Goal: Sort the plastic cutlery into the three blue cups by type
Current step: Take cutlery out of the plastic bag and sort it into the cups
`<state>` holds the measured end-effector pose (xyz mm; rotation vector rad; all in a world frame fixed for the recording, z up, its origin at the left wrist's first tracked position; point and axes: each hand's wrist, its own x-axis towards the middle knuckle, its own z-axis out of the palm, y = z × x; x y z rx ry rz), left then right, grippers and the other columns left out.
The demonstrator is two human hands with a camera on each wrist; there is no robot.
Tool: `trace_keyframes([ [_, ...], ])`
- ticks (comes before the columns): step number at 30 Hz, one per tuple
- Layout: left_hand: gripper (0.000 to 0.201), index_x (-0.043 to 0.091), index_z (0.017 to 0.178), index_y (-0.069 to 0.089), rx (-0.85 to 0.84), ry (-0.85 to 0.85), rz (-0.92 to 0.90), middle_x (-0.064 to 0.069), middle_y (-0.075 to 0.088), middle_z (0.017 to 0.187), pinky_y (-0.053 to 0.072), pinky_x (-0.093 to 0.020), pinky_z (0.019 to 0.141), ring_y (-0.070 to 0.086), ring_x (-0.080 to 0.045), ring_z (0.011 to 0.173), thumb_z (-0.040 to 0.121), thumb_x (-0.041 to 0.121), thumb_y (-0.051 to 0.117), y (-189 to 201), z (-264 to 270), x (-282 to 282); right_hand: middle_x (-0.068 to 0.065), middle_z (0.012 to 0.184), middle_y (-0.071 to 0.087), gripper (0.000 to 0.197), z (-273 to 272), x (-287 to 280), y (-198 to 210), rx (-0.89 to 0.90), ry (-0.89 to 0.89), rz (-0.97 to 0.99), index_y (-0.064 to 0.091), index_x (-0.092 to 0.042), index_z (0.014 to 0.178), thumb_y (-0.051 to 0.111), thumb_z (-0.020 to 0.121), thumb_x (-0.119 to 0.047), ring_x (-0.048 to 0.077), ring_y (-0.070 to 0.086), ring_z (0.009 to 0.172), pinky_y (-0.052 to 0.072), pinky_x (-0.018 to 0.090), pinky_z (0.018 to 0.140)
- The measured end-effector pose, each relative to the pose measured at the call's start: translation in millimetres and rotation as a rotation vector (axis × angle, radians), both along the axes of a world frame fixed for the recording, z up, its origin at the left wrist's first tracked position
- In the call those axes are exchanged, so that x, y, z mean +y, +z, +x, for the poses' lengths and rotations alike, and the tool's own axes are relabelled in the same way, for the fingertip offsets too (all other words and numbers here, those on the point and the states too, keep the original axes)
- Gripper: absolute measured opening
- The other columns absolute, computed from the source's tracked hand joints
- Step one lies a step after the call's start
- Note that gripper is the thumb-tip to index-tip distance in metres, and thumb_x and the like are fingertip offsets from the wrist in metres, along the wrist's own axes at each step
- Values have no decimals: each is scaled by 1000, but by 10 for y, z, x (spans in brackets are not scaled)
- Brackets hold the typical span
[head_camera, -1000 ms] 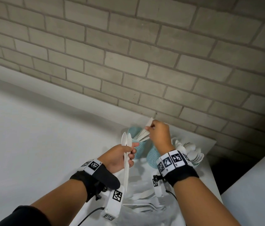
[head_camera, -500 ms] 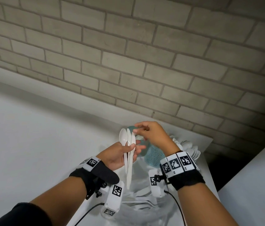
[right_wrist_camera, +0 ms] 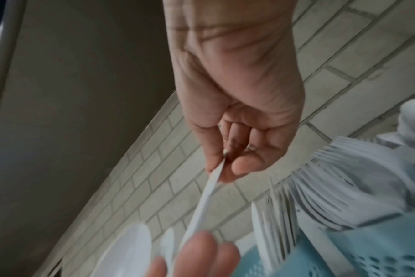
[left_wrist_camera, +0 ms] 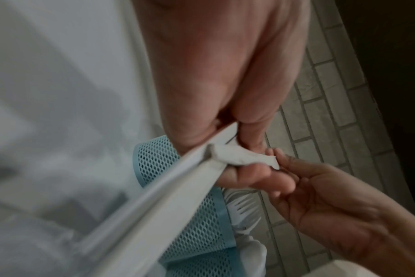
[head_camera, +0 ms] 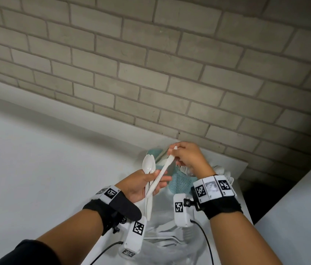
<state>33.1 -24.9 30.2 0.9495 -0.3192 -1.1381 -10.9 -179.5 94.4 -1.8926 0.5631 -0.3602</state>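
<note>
My left hand [head_camera: 157,179] grips a small bundle of white plastic cutlery upright, with a spoon [head_camera: 148,165] bowl showing on top. My right hand [head_camera: 174,151] pinches the upper end of one slim white piece, apparently a knife [head_camera: 163,170], which slants out of that bundle while its lower end stays in my left fingers. Behind the hands stand blue mesh cups: a near one [head_camera: 179,185] and a far one [head_camera: 153,152], mostly hidden. The right wrist view shows my right hand [right_wrist_camera: 222,169] pinching the knife [right_wrist_camera: 205,198], with forks [right_wrist_camera: 325,187] standing in a cup [right_wrist_camera: 379,254].
A clear plastic bag [head_camera: 167,236] holding loose white cutlery lies on the white table [head_camera: 55,169] between my forearms. More spoons [head_camera: 220,169] stick up behind my right wrist. The brick wall [head_camera: 150,73] rises right behind the cups, and the table's edge [head_camera: 243,169] drops off at the right.
My right hand left the far cup empty, came to the bundle in my left hand and now pinches one piece, tilting it up and to the right. The left hand stayed roughly put.
</note>
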Motion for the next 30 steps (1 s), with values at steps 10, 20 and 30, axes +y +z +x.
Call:
trace_keyframes([
  [10,35,10,103,61,-27,22,19,-3,74,82,45,-13,47,58,-5,53,99,36,38,51,-7,-102,3,78,66,12,21,104,-24,214,264,-13,63,-15,89,67,84,-5,7,63,59,49,16,53],
  [20,39,11,107,60,17,106,139,-2,75,77,50,-14,49,67,-8,56,99,41,36,-58,105,-60,9,87,64,8,138,-245,221,-235,-366,-78,60,-14,90,61,88,-7,17,62,66,56,28,64],
  [30,19,13,92,37,90,53,151,-6,55,71,29,-15,38,37,-7,45,90,-5,30,-71,135,-75,9,95,69,21,263,-61,-308,-29,-335,-652,64,-9,104,60,89,-23,29,60,92,42,33,81],
])
